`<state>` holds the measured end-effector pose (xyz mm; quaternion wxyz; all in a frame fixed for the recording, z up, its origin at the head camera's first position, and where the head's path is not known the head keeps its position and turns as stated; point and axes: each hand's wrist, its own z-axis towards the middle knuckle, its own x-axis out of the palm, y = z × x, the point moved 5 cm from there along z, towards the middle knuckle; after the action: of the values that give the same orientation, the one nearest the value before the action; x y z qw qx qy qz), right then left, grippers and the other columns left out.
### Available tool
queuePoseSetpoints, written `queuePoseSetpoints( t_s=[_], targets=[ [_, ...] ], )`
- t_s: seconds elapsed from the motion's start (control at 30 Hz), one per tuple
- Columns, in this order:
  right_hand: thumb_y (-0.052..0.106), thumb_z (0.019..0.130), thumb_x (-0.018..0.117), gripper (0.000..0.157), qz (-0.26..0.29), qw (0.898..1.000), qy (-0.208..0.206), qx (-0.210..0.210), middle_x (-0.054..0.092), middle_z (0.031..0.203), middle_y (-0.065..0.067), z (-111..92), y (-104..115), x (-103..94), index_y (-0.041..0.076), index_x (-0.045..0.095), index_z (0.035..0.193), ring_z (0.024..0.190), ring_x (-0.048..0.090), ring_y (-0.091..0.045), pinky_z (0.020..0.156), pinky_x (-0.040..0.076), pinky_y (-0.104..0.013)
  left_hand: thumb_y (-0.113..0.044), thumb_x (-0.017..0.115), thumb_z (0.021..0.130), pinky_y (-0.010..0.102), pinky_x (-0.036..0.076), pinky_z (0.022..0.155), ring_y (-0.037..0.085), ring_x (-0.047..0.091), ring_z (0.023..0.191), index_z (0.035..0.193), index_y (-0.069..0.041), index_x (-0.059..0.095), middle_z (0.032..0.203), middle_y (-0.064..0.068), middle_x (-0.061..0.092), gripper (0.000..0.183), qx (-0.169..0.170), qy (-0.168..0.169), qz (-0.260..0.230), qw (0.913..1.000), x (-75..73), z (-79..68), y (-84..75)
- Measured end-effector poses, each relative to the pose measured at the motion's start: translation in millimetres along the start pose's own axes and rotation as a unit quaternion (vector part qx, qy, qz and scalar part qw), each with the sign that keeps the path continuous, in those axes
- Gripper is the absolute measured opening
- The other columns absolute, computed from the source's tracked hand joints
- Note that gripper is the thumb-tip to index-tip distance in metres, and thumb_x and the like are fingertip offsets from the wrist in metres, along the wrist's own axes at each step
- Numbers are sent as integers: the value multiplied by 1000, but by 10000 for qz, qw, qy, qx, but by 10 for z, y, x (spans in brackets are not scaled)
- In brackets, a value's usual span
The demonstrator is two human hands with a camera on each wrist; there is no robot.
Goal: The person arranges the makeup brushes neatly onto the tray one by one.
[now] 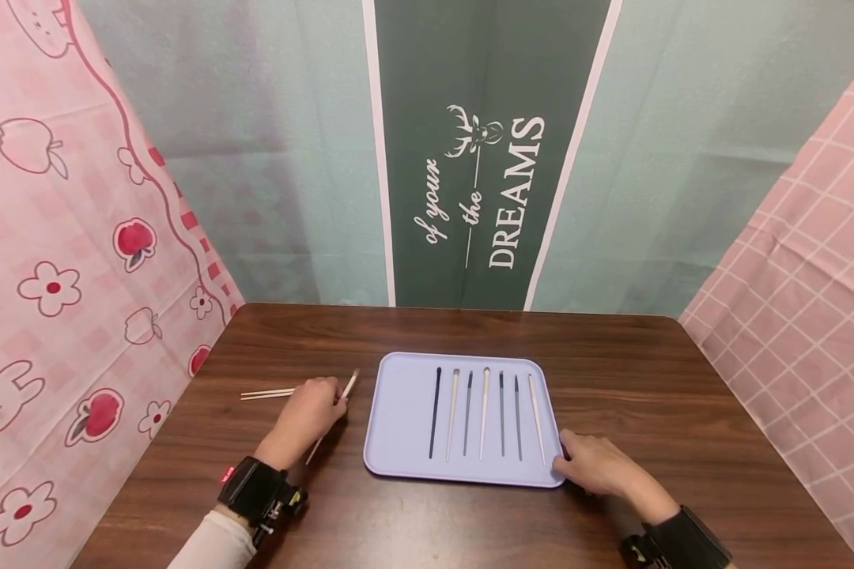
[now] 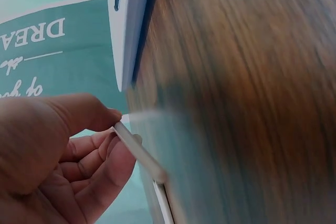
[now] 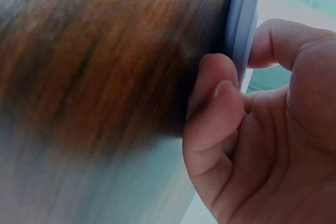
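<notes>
Between the thumb and fingers of my left hand [image 1: 309, 415] is a thin makeup brush [image 1: 352, 382] with a pale handle, pinched left of the tray. The left wrist view shows the brush handle [image 2: 137, 151] at the fingertips. My right hand [image 1: 601, 466] grips the near right corner of a lavender tray [image 1: 402, 427], thumb on the rim and fingers curled at its outer side. Several slim brushes lie side by side on the tray, among them a black brush [image 1: 435, 412] at the left and a white brush [image 1: 537, 419] at the right.
Two pale thin handles [image 1: 266, 393] lie on the brown wooden table [image 1: 633, 371], partly hidden behind my left hand. A green printed curtain [image 1: 462, 158] hangs behind the table, with pink cloths [image 1: 811, 237] at both sides.
</notes>
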<state>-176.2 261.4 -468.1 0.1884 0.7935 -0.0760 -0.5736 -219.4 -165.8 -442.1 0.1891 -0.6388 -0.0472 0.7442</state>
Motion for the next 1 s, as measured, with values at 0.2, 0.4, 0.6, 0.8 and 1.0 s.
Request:
queuePoseSetpoints(
  t_s=[0.2, 0.4, 0.6, 0.8, 1.0],
  targets=[
    [21, 86, 65, 20, -1, 10000, -16, 7, 51, 61, 0, -4, 5, -8, 13, 47, 81, 45, 51, -16, 43, 41, -30, -8, 74, 84, 33, 46, 57, 15, 52, 59, 74, -9, 62, 65, 0, 57, 15, -54, -55, -90, 9999, 38, 32, -104],
    [22, 87, 62, 19, 55, 9999, 47, -130, 51, 61, -1, 19, -38, 11, 12, 47, 82, 44, 51, -15, 43, 41, -31, -9, 73, 86, 37, 47, 56, 19, 54, 57, 73, -7, 63, 64, 3, 60, 16, -143, -214, -96, 9996, 72, 89, -231],
    [21, 88, 62, 18, 9, 9998, 76, -168, 50, 63, -1, 19, -32, 11, 12, 47, 82, 46, 51, -15, 45, 41, -31, -7, 70, 85, 40, 48, 55, 24, 58, 56, 67, -8, 59, 60, 3, 58, 21, -199, -292, -124, 9993, 93, 136, -368],
    [21, 87, 65, 20, -40, 10000, -41, -24, 50, 64, -1, -7, 5, -4, 13, 48, 82, 47, 51, -16, 45, 41, -31, -6, 68, 87, 38, 45, 53, 22, 54, 54, 65, -7, 57, 59, 4, 55, 24, -306, -206, -206, 9991, 125, 178, -478],
    [20, 87, 64, 19, -40, 10000, -68, -26, 50, 64, 0, -2, 1, 0, 13, 47, 82, 47, 51, -16, 45, 41, -31, -6, 69, 87, 36, 40, 48, 18, 44, 50, 60, -8, 50, 56, 3, 48, 34, -225, -267, -170, 9992, 151, 224, -595]
  ],
)
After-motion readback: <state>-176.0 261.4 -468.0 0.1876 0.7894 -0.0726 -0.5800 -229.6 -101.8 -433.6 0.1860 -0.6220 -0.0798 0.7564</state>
